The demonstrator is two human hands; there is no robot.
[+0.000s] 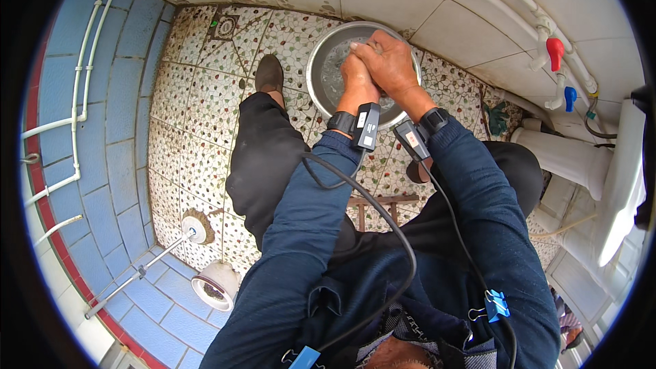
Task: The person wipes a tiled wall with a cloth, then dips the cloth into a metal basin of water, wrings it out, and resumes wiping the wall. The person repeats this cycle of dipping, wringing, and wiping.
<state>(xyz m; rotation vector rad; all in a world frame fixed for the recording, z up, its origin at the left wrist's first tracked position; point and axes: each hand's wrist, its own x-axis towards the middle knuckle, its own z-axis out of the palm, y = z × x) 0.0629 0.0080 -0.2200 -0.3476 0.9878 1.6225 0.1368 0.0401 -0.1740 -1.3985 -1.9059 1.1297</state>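
A round metal basin with foamy water in it stands on the floor before me. Over its right part my left hand and my right hand are pressed together, fingers curled. The right lies partly across the left. A small greyish patch shows between them, too little to tell whether they grip something. Each wrist wears a black strap, and a small black box with a cable is beside it: the left box and the right box.
A floor drain lies at the upper left. A long-handled round brush leans near a white pipe stub. On the right wall are a red-handled valve and a blue-handled valve. A white basin pedestal stands at right.
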